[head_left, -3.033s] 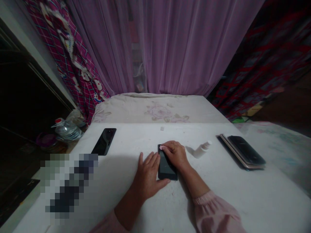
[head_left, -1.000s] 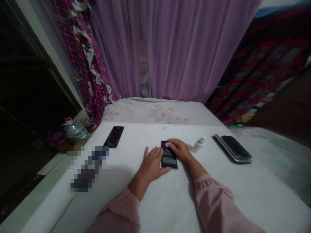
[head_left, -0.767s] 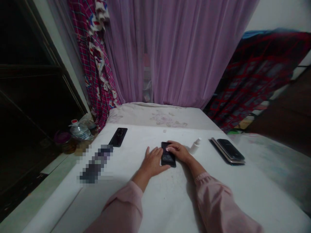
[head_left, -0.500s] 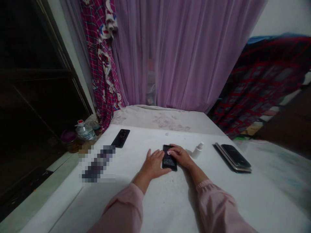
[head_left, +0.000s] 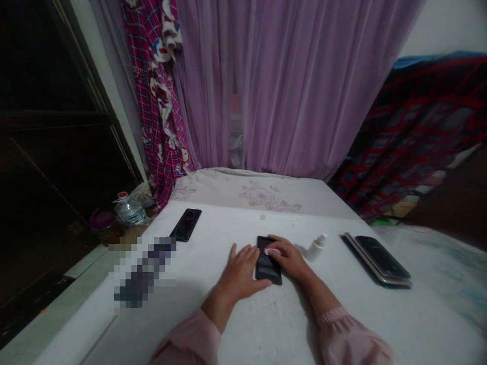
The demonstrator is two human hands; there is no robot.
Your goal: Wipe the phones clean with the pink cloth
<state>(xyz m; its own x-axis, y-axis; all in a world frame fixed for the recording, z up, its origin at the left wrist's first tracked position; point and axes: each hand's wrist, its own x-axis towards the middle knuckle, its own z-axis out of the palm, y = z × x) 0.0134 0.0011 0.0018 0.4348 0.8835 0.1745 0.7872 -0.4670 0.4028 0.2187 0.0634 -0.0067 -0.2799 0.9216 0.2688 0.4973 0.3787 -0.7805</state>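
A black smartphone (head_left: 269,269) lies on the white-covered surface between my hands. My left hand (head_left: 240,272) braces it, fingertips on its left edge and thumb along its lower edge. Pinched in the fingers of my right hand (head_left: 289,259) is a small pale pink pad (head_left: 268,251), pressed on the phone's screen. Part of the pad and the phone's upper right side are hidden under those fingers. Just right of that hand stands a white spray bottle (head_left: 316,248).
Stacked phones (head_left: 378,261) lie at the right. A dark phone (head_left: 187,224) is at the left, with a blurred-out object (head_left: 146,271) nearer me. A water jug (head_left: 130,209) stands on the floor. Purple curtains (head_left: 297,91) hang at the back.
The view has shifted slightly, so things on the surface appear lower. My right hand still presses the pad on the screen, and my left hand still braces the smartphone.
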